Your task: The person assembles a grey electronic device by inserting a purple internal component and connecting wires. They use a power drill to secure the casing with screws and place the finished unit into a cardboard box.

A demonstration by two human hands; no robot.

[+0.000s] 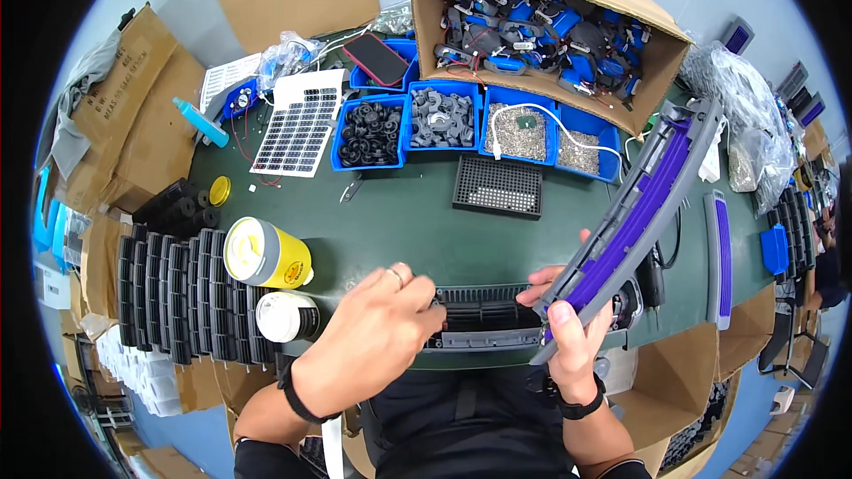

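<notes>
My right hand [577, 341] grips the lower end of a long grey-and-purple plastic cover [632, 213], which slants up to the far right. Below it, at the table's near edge, lies a long grey housing [497, 339] with a black ribbed roller [486, 315] inside. Over the housing's left end my left hand [374, 330] is closed, its fingertips pinched by the roller's end. What they hold, if anything, is hidden behind the hand. Some fingers of my right hand reach over the housing's right part.
Several blue bins [368, 161] hold small parts, behind a black perforated tray [498, 186]. A carton [550, 93] of blue-and-grey parts stands at the back. Black rollers [182, 297] are stacked left, beside a yellow tub [288, 257] and a white-lidded jar [282, 318]. Another purple-grey cover [721, 257] lies right.
</notes>
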